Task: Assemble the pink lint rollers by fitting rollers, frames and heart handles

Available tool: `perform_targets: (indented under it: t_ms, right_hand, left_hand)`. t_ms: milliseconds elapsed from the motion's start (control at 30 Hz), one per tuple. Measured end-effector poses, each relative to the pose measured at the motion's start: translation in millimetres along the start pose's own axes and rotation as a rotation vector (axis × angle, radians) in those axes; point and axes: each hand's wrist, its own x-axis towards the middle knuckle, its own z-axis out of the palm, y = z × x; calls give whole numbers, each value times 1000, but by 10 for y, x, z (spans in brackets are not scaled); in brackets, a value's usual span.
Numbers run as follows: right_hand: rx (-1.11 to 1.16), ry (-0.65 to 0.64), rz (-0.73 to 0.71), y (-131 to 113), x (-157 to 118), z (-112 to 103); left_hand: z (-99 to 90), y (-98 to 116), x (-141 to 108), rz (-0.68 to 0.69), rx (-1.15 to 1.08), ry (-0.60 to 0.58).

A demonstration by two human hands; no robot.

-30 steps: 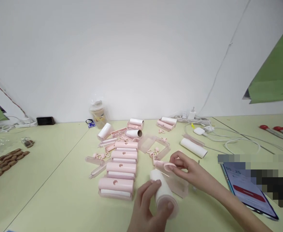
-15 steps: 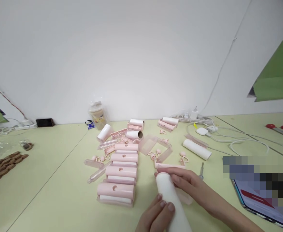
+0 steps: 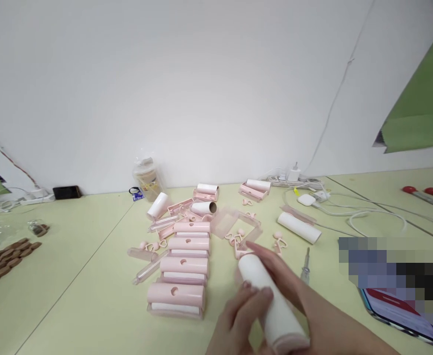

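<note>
White cylindrical roll, above the pale green counter: the left hand clamps it in its fingers. The right hand has shifted from the far end to alongside, bracing its length; its partly hidden fingers' closure cannot be determined.

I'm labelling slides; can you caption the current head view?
Left hand and right hand hold a white roll beside four lined-up pink cases.

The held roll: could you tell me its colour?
The roll is white, clearest in the head view.
</note>
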Motion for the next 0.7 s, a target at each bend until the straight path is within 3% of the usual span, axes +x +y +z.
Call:
perform_targets:
  t_ms: [33, 67, 167, 267, 400, 467, 567, 700]
  right_hand:
    - [25, 109, -67, 11, 11, -56]
    - [72, 237, -134, 24, 24, -127]
    - [295, 626, -277, 55, 66, -372]
    - [407, 827, -302, 62, 100, -538]
    - [369, 870, -299, 62, 135, -541]
    - [414, 872, -275, 66, 146, -499]
    - [522, 874, -246, 73, 152, -454]
    - [534, 856, -324, 66, 122, -455]
  left_hand:
    - [-52, 10, 162, 104, -18, 9]
    - [-102, 22, 344, 122, -7, -4]
    - [-143, 15, 897, -6, 63, -372]
    - [95, -115, 1273, -88, 192, -682]
    - [583, -366, 1467, -186, 202, -764]
    - [716, -439, 1501, -230, 154, -799]
    - [698, -441, 1512, -287, 56, -748]
    - [450, -301, 1471, -352, -91, -504]
